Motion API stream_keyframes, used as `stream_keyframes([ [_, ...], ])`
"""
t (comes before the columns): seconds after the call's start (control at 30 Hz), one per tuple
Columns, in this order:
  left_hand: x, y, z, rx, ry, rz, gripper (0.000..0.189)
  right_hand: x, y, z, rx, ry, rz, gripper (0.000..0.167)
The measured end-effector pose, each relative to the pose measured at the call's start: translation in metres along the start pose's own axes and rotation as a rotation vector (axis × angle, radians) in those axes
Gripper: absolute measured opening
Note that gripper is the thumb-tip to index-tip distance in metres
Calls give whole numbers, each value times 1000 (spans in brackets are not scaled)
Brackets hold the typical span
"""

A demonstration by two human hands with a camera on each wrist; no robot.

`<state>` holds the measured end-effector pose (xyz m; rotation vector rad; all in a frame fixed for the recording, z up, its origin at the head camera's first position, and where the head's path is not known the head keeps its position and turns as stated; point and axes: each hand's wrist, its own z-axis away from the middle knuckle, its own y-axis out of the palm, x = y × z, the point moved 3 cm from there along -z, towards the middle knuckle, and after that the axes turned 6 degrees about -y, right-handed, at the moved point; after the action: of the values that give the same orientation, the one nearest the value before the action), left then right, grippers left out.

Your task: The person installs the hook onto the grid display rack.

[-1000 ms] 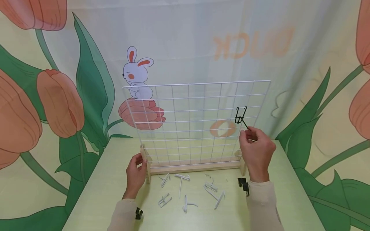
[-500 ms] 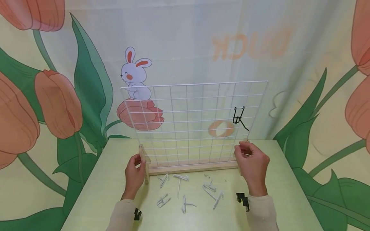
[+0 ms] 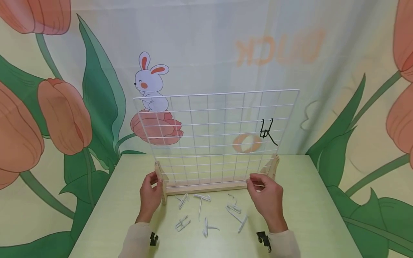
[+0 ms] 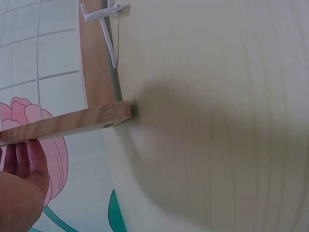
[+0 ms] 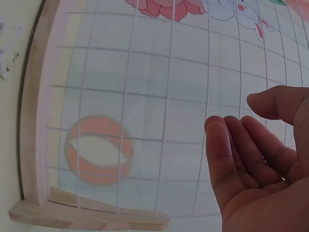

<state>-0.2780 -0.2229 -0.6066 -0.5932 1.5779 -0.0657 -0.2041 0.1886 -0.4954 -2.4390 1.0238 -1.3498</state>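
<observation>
Tulip-print curtain (image 3: 200, 46) hangs behind a pale table (image 3: 106, 215). Left hand (image 3: 150, 195): fingers bent, gripping the left end of the wooden stand (image 3: 206, 187). Right hand (image 3: 267, 199): fingers loosely curved, thumb apart from them, before the stand's right half. Wire grid (image 3: 208, 134): standing in the stand. Black hook (image 3: 265, 133): hung on the grid, right side. White hooks (image 3: 205, 228): scattered on the table before the stand.

Curtain (image 3: 206, 46): beyond the far edge of the worktop (image 3: 313, 211)
Rabbit (image 3: 149, 80): white, printed, seated on a flower (image 3: 158, 130)
Lettering (image 3: 273, 52): orange, mirrored
</observation>
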Motion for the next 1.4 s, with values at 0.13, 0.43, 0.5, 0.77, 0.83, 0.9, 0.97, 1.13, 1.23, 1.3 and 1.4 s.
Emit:
stream_keyframes([
  [0.13,-1,1,0,-4,4,2,38,-4,16,16,92,73,-71,17],
  [0.43,1,4,1,-4,-10,5,38,-7,48,55,261,219,-251,14],
  [0.5,2,4,2,-4,-8,3,38,-7,54,63,288,238,-260,14],
  [0.77,0,2,5,-19,-5,7,37,-19,79,90,412,268,-298,11],
  [0.83,0,2,5,-21,-8,9,37,-22,85,95,443,248,-286,11],
  [0.9,0,2,5,-19,-7,9,37,-25,92,100,472,232,-271,10],
  [0.97,0,2,4,-15,-6,6,37,-28,98,105,505,216,-268,9],
  [1.13,1,2,5,-23,2,11,36,-33,112,115,577,156,-269,10],
  [1.23,1,2,4,-20,-1,11,37,-34,118,121,609,116,-235,9],
  [1.3,1,3,4,-14,-2,10,37,-35,121,125,629,78,-186,9],
  [1.4,2,3,4,-14,-3,7,37,-36,123,129,661,28,-117,10],
])
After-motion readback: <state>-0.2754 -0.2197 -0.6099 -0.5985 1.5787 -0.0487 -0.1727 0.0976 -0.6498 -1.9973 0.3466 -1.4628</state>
